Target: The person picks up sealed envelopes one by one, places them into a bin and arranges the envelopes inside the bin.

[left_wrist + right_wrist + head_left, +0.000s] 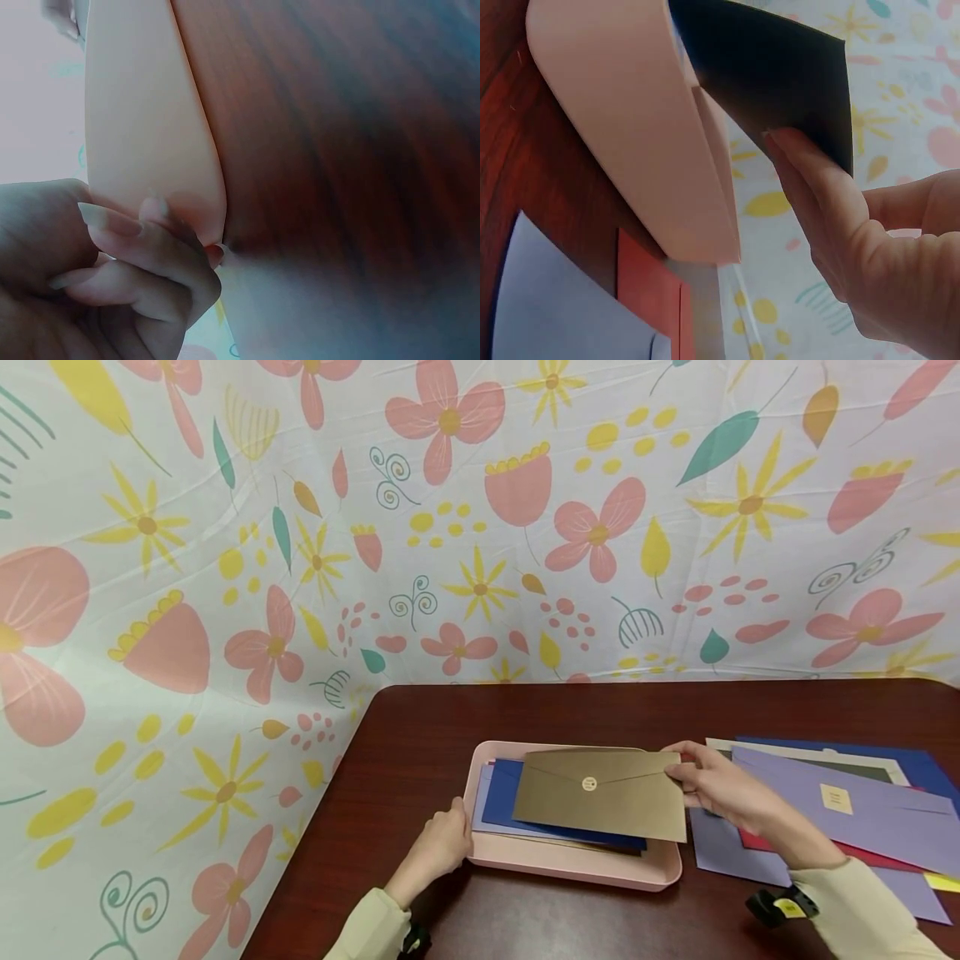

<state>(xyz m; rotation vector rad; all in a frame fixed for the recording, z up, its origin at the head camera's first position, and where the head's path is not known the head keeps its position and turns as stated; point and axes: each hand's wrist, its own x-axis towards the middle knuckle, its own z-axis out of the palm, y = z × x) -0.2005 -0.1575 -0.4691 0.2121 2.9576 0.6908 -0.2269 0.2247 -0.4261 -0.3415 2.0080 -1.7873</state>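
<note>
A shallow pink tray (555, 860) stands on the table with a blue envelope (501, 793) and a pale lavender envelope (480, 818) lying in it. Over these, a gold envelope (600, 802) with a round seal is pinched at its right end by my right hand (716, 785). In the right wrist view the gold envelope (780, 82) looks dark and tilts up above the tray wall (615, 105). My left hand (438, 839) grips the tray's left end; its curled fingers (142, 262) lie at the tray corner in the left wrist view.
Right of the tray lies a spread of envelopes: a lavender envelope (862, 810) with a pale label on top, a red one (757, 841) beneath and a blue one (918, 768) behind. A floral cloth (525, 602) hangs behind and left of the dark wooden table (405, 735).
</note>
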